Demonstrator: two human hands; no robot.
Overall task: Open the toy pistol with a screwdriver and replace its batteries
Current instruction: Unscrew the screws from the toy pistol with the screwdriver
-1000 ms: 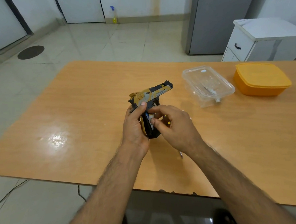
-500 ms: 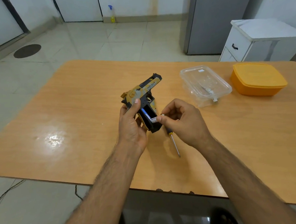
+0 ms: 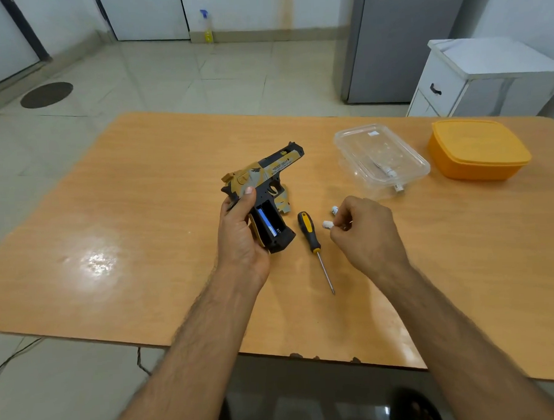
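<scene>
My left hand (image 3: 238, 240) grips the yellow and black toy pistol (image 3: 264, 181) by its handle, above the table. The grip's battery bay is uncovered and a blue battery (image 3: 267, 222) sits inside. The camouflage cover piece (image 3: 284, 203) lies on the table just right of the pistol. A screwdriver (image 3: 312, 240) with a black and yellow handle lies on the table between my hands. My right hand (image 3: 365, 234) pinches a white battery (image 3: 327, 225) at its fingertips. Another white battery (image 3: 334, 209) rests on the table just beyond it.
A clear plastic box (image 3: 382, 159) with small items inside stands at the back right, and a closed orange box (image 3: 478, 148) sits further right. The wooden table (image 3: 141, 217) ends close to me. A white cabinet (image 3: 487, 76) stands behind.
My right hand pulled a white battery out of the grip and moved right, away from the pistol. The screwdriver now lies uncovered. The pistol tilted slightly in my left hand.
</scene>
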